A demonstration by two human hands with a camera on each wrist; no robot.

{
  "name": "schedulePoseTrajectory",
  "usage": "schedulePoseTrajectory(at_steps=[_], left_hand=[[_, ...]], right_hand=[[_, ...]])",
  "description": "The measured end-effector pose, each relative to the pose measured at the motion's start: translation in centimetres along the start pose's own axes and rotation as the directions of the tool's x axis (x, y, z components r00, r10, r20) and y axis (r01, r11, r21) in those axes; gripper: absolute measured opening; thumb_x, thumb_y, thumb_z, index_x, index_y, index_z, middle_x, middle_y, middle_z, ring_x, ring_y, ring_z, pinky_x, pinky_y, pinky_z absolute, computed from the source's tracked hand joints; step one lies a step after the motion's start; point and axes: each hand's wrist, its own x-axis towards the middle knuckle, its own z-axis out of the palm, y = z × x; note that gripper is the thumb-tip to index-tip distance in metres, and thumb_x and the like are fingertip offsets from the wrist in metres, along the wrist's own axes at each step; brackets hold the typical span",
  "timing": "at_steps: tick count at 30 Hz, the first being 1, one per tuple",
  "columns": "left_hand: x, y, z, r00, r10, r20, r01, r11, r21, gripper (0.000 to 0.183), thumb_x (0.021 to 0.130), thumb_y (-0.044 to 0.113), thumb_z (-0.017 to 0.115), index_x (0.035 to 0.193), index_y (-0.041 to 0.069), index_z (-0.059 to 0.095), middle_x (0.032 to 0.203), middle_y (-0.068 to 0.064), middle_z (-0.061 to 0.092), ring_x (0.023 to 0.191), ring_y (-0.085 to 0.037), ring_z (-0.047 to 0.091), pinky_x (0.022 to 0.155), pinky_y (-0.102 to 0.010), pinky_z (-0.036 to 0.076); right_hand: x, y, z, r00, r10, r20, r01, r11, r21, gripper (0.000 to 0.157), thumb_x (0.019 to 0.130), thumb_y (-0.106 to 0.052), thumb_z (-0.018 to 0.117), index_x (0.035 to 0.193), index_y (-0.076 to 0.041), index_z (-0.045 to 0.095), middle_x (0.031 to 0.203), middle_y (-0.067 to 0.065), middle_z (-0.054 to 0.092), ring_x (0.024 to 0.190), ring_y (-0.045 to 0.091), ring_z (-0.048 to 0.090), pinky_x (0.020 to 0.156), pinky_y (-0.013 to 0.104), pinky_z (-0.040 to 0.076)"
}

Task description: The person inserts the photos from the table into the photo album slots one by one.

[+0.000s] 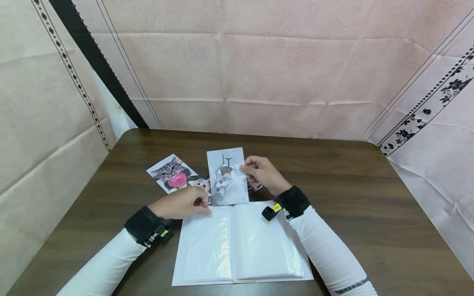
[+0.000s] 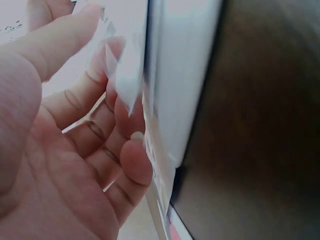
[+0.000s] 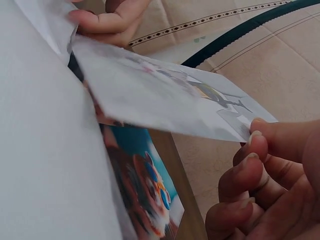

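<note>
- photo (image 1: 226, 181): at the album (image 1: 270, 250), standing over its top edge; i cannot tell whether its lower end is inside the sleeve (image 2: 131, 70).
- right hand (image 1: 267, 174): pinches the photo by its side edge, beyond the album's top right.
- left hand (image 1: 185, 202): thumb and fingers pinch the sleeve at the album's top left.
- the photo could crease or swing, as only one side is held and its far end hangs unsupported.
- its lower edge could snag on the sleeve, since the film looks thin and limp.
- if the left pinch slipped, the film could fall flat over the album's page.
- in the way: beyond the album lie a left photo (image 1: 174, 174), a middle photo (image 1: 200, 184) and a right photo (image 1: 254, 185), the last two partly covered; a nudge could scatter them across the table (image 1: 370, 213).
</note>
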Motion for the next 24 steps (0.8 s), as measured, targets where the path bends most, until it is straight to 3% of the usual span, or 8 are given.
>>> schedulePoseTrajectory(at_steps=[5,12,19,24], left_hand=[[-0.2,-0.1,-0.3,1.000,0.020,-0.019,-0.019,1.000,0.022,0.007,0.084,0.030,0.072,0.083,0.028,0.065,0.082,0.008,0.054,0.080,-0.012,0.052,0.071,-0.026,0.047],[-0.1,0.0,-0.6,0.997,0.058,-0.041,-0.058,0.998,-0.004,0.005,0.086,0.029,0.070,0.085,0.026,0.067,0.083,0.012,0.060,0.080,-0.010,0.054,0.074,-0.029,0.049],[-0.2,0.1,-0.6,0.999,0.045,-0.014,-0.046,0.998,-0.031,0.010,0.087,0.032,0.067,0.085,0.023,0.067,0.083,0.012,0.061,0.078,-0.011,0.054,0.068,-0.028,0.048],[-0.2,0.2,-0.7,0.998,0.048,-0.028,-0.048,0.999,-0.022,0.004,0.088,0.026,0.067,0.084,0.026,0.067,0.081,0.013,0.061,0.074,-0.010,0.053,0.063,-0.027,0.046]], right_hand=[[0.0,0.0,0.1,1.000,0.001,0.021,-0.001,1.000,0.021,0.026,0.093,-0.030,0.060,0.100,-0.005,0.060,0.073,0.007,0.050,0.076,0.045,0.045,0.055,0.034,0.040],[0.2,0.3,0.3,0.999,0.007,0.037,-0.007,1.000,0.016,0.022,0.094,-0.029,0.059,0.102,-0.008,0.060,0.081,0.023,0.049,0.075,0.048,0.044,0.055,0.034,0.039],[0.7,0.6,0.3,0.994,0.058,0.094,-0.061,0.998,0.028,0.023,0.095,-0.029,0.058,0.104,-0.008,0.054,0.069,0.011,0.057,0.062,0.029,0.054,0.053,0.034,0.044],[1.2,0.5,0.4,0.994,0.048,0.097,-0.049,0.999,0.012,0.018,0.096,-0.024,0.057,0.103,-0.008,0.053,0.067,0.009,0.059,0.064,0.034,0.054,0.050,0.035,0.040]])
